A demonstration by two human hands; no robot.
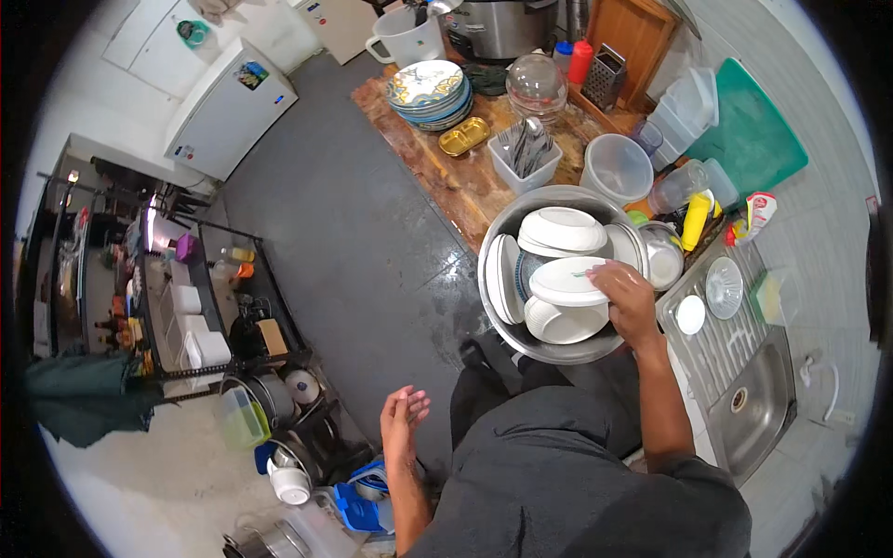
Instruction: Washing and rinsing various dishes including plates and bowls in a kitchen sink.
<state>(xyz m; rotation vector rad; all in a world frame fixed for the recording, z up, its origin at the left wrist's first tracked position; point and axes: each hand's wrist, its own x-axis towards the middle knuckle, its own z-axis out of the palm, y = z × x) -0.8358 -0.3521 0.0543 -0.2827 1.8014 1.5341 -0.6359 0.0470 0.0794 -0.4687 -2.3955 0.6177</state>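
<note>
My right hand (pixel 628 296) grips the rim of a white oval dish (pixel 564 280) over a large round metal basin (pixel 492 321). Inside the basin, a stack of white dishes (pixel 564 227) lies at the far side. More white plates lean on the left wall (pixel 502 279) and the right wall (pixel 626 247). A white ribbed bowl (pixel 566 322) rests on its side below the held dish. Part of a blue-patterned plate shows between them. My left hand (pixel 404 415) hangs over the grey floor with its fingers apart, holding nothing.
Beyond the basin, a wooden table (pixel 446 171) carries patterned plates (pixel 429 91), a cutlery tub (pixel 524 157) and a clear plastic container (pixel 617 167). At right is a steel sink (pixel 757 404) with a ribbed drainboard (pixel 729 349). A shelving rack (pixel 202 279) and pots stand at left.
</note>
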